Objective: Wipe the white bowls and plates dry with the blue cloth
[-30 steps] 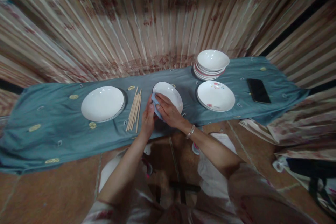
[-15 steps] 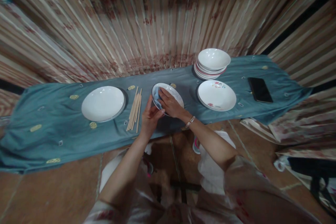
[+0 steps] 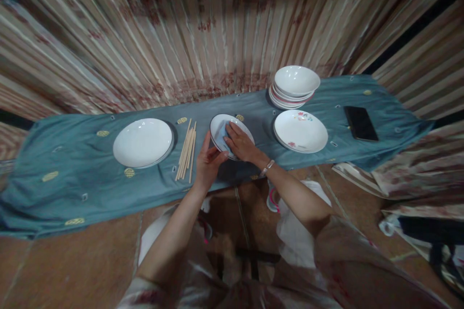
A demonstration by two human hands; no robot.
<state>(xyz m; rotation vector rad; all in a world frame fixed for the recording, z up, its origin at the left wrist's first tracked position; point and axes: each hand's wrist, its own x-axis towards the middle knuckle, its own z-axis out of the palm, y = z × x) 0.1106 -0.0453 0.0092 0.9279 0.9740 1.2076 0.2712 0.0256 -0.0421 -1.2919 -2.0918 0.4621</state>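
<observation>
In the head view, the half-curled left hand [image 3: 209, 161] holds the bowl [image 3: 240, 123] near the surface's [image 3: 105, 193] mid-front edge, while the right hand [image 3: 239, 144], loosely curled, grips the blue cloth [image 3: 222, 138], now further from the bowl's left rim.

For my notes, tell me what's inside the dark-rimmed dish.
A blue cloth, partly under the right hand, lies inside the dish; the surface beneath them is covered.

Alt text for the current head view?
A person's left hand holds a dark-rimmed white bowl; the right hand presses a blue cloth inside it. On the teal tablecloth, chopsticks and white plates lie left; stacked bowls, a floral plate and a flat black device, right.
</observation>
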